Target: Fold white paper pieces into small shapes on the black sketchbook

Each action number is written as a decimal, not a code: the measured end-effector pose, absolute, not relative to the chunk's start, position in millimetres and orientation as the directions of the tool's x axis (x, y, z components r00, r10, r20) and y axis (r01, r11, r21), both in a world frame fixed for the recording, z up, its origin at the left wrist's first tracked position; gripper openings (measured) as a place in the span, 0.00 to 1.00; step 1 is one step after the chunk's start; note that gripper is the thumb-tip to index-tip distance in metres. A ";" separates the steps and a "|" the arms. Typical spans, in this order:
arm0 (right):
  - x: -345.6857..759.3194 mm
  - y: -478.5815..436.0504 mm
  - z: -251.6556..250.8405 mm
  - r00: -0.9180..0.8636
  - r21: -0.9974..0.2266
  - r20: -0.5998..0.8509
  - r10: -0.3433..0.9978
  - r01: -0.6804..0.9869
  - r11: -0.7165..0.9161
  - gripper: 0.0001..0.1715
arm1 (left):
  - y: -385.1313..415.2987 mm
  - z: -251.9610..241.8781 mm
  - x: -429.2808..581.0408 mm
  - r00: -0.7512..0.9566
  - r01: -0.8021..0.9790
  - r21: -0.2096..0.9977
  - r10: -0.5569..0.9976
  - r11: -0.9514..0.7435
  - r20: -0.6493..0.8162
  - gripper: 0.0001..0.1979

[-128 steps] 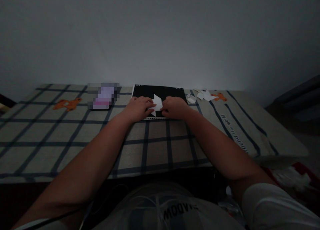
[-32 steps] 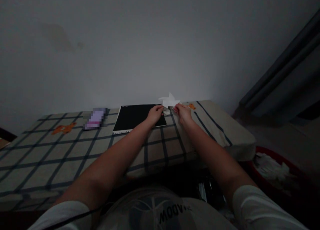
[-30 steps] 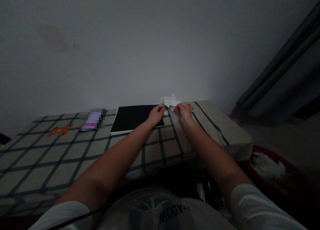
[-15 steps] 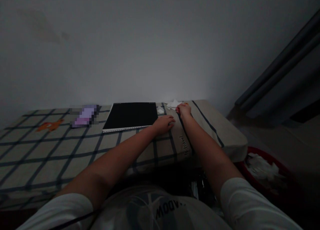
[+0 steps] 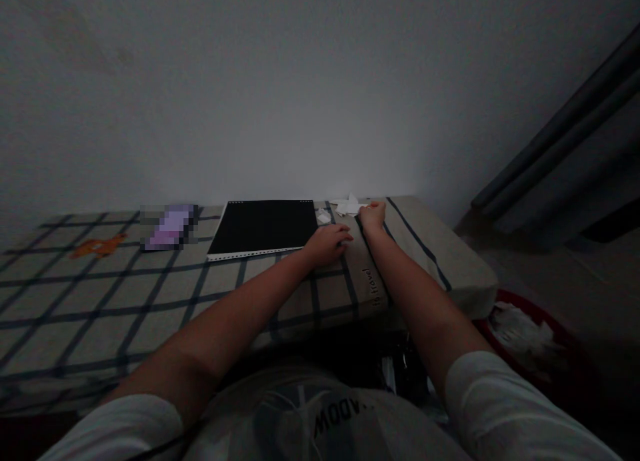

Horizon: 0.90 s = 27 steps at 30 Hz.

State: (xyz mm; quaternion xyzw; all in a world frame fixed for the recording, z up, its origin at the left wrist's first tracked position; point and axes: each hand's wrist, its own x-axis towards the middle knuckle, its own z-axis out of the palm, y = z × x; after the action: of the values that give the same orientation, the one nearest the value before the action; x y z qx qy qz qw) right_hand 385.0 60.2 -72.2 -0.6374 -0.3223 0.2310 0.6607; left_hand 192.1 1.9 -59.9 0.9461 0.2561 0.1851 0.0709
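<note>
My left hand [image 5: 329, 244] lies on the checked tablecloth by the near right corner of a black-covered pad [image 5: 267, 227] with punched white edges. Its fingers are slightly bent and apart, holding nothing that shows. Farther right, my right hand [image 5: 373, 217] is closed at the right end of a folded white paper piece [image 5: 350, 205] with pointed flaps. Its fingertips are turned away, so what they grip is hidden. A small clear or whitish crumpled piece [image 5: 324, 216] sits between the pad and the folded paper.
To the left are a blurred purple phone-like object [image 5: 171, 227] and a flat orange shape [image 5: 100, 245]. The checked cloth [image 5: 165, 294] covers the table, which meets a wall behind. A red basin [image 5: 530, 301] holding white crumpled material stands at the right, below a dark curtain [image 5: 560, 121].
The view has tilted slightly. My right hand has turned so its fingers are less visible, staying beside the folded paper. My left hand stays by the pad corner, its fingers a little shifted.
</note>
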 end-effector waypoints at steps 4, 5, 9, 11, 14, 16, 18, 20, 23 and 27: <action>372.0 50.9 -60.1 0.695 -0.966 0.245 0.676 0.235 0.107 0.15 | 1.5 -46.8 165.2 0.800 0.467 0.218 0.514 -0.857 0.310 0.14; 365.1 48.4 -56.2 0.670 -0.959 0.267 0.693 0.255 0.122 0.13 | 2.8 -43.8 154.8 0.798 0.474 0.210 0.518 -0.855 0.306 0.13; 321.2 36.6 -40.9 0.360 -0.873 0.451 0.817 0.370 0.319 0.07 | 10.8 -35.4 102.0 0.721 0.573 0.189 0.600 -0.798 0.346 0.13; 292.6 29.1 -35.5 0.123 -0.830 0.474 0.872 0.393 0.396 0.05 | 14.3 -33.7 72.4 0.657 0.637 0.217 0.668 -0.740 0.349 0.15; 249.8 16.7 -33.4 -0.243 -0.723 0.404 0.882 0.505 0.471 0.05 | 16.5 -36.1 30.2 0.528 0.737 0.233 0.755 -0.635 0.389 0.16; 226.4 8.4 -36.2 -0.425 -0.546 0.350 0.835 0.632 0.551 0.04 | 15.0 -41.4 5.8 0.488 0.778 0.227 0.791 -0.586 0.369 0.17; 210.3 1.1 -41.6 -0.467 -0.377 0.344 0.814 0.725 0.576 0.13 | 10.6 -48.8 -13.9 0.459 0.812 0.216 0.821 -0.543 0.340 0.20; 202.0 -3.9 -48.5 -0.474 -0.295 0.341 0.812 0.766 0.571 0.21 | 4.1 -56.6 -28.0 0.449 0.838 0.184 0.841 -0.514 0.302 0.26; 201.8 -5.2 -58.2 -0.471 -0.296 0.310 0.826 0.778 0.555 0.26 | -5.7 -66.3 -38.7 0.462 0.843 0.161 0.844 -0.513 0.272 0.31; 210.9 -0.6 -64.6 -0.490 -0.377 0.288 0.823 0.732 0.568 0.22 | -11.5 -73.1 -39.8 0.419 0.848 0.199 0.851 -0.491 0.315 0.28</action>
State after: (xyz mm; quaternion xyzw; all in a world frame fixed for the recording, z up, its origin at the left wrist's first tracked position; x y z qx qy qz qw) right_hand 210.9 -0.6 -64.6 -0.4535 -0.8570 0.1021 0.2223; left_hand -39.8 -11.5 -73.1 0.8424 0.5043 0.1898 0.0044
